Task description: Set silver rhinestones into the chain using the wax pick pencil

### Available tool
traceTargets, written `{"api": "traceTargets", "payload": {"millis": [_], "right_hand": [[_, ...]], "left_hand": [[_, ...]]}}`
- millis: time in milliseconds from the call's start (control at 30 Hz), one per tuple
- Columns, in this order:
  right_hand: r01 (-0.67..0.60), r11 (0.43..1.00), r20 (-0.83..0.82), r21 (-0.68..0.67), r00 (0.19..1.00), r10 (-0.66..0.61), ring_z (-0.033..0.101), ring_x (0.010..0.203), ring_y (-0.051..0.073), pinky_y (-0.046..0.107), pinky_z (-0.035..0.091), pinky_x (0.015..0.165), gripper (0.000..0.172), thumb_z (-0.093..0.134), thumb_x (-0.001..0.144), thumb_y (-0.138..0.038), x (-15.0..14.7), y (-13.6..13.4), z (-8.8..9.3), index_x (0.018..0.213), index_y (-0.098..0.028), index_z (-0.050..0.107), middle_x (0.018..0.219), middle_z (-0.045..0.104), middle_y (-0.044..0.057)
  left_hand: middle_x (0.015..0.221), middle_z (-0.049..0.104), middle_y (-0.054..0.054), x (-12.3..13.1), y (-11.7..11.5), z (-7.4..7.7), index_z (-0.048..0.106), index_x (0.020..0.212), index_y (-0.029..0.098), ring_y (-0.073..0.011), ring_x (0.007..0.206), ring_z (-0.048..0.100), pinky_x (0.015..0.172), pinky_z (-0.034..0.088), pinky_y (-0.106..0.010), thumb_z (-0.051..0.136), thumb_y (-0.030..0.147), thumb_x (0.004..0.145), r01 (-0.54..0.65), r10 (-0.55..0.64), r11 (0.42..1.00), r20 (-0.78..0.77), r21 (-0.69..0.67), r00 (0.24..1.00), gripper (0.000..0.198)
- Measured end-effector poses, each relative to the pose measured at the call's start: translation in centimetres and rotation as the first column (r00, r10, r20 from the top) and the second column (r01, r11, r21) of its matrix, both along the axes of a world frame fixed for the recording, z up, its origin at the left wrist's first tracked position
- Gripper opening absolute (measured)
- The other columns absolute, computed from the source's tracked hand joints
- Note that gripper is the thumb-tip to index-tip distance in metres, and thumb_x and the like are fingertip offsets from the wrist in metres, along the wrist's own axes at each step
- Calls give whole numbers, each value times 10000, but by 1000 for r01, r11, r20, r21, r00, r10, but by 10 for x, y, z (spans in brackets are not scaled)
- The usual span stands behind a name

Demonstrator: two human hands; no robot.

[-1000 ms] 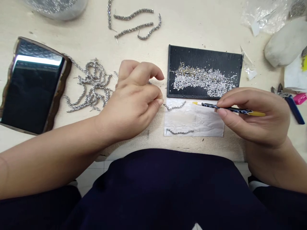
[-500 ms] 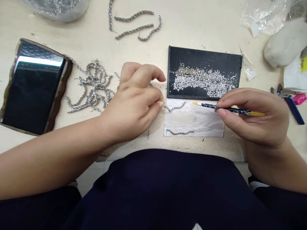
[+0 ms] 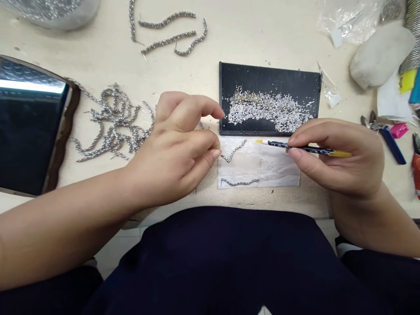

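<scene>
My left hand [image 3: 183,146] pinches one end of a thin silver chain [image 3: 233,153], which bends in a V over a white paper sheet [image 3: 278,170]. Between the thumb and fingers of my right hand [image 3: 344,157] is a slim dark patterned pencil-like stick [image 3: 278,144] with a yellow tip, pointing left just beside the chain's free end. A second short chain [image 3: 241,182] lies along the sheet's near edge. Behind the sheet, a black ribbed tray [image 3: 269,74] carries many tiny loose rhinestones [image 3: 269,109].
A dark-screened device [image 3: 29,131] and a tangled heap of silver chains [image 3: 114,118] lie on the left. Several chain strips [image 3: 169,41] rest farther back. At right are a whitish stone-like lump [image 3: 380,57], a plastic bag [image 3: 351,17] and blue-handled pliers [image 3: 392,144].
The whole view has shifted, so things sit farther left. The chain in my left hand bends more sharply, its free end raised. My right hand still holds the stick.
</scene>
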State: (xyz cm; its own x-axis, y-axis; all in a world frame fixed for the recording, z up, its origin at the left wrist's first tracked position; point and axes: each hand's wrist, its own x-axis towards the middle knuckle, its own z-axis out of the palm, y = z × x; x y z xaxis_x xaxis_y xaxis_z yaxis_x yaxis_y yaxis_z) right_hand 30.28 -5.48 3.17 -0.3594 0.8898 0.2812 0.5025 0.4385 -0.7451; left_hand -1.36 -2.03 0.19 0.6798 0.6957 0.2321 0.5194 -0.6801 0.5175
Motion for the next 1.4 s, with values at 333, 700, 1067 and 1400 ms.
{"api": "traceTargets", "payload": {"millis": [333,700,1067,1400], "right_hand": [[10,1000,-10,-19,1000,-10,745,676,214,353,607,600,198,798,921,-134,-1,1,1,931,-331,798,802,789,-6],[18,1000,4,-23,1000,-18,749,657,220,359,615,593,203,808,904,-140,-2,1,3,926,-340,778,786,792,-14],[25,999,6,-27,1000,-25,742,670,217,358,612,598,198,786,927,-142,-2,1,2,898,-338,797,790,788,-8],[9,1000,-15,-20,1000,-9,741,664,216,361,604,593,215,796,916,-127,-1,0,3,926,-341,806,803,794,-12]], "left_hand": [[1534,629,-48,-1,-1,3,675,955,234,-280,1391,569,1250,523,-488,557,210,1082,88,-88,996,-6,-27,996,175],[1491,682,-83,1,0,10,725,976,260,-326,1397,605,1216,552,-580,609,226,1053,-1,3,998,27,-61,1000,144],[1467,690,-58,1,1,9,711,1007,273,-294,1343,647,1192,570,-533,617,228,1062,16,-12,997,58,-71,998,117],[1460,704,-59,1,7,15,721,912,229,-278,1340,619,1181,567,-476,540,258,1075,50,-54,995,-46,-82,997,246]]}}
